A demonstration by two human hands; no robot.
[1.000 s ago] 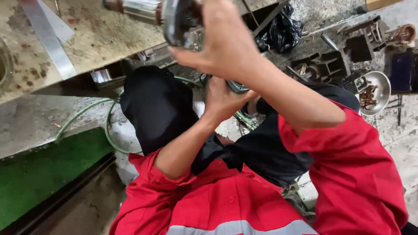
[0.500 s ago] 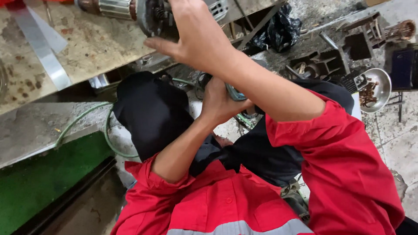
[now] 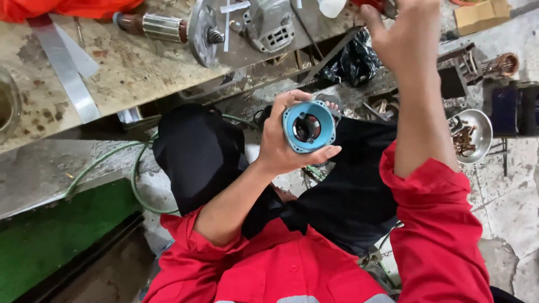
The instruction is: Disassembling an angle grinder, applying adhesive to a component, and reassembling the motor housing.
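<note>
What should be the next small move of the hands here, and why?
Probably the right hand should close on something at the bench edge: its fingers hang spread there, while the left hand holds the blue round housing open-side up.

Round blue motor housing (image 3: 308, 126), open end up; held above the lap.

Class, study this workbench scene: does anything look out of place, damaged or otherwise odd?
Yes. A motor rotor lies bare on the stained workbench, out of any casing, beside a loose grey gear housing. The left hand grips a blue tool housing, which looks hollow. The tool is in pieces rather than broken.
</note>
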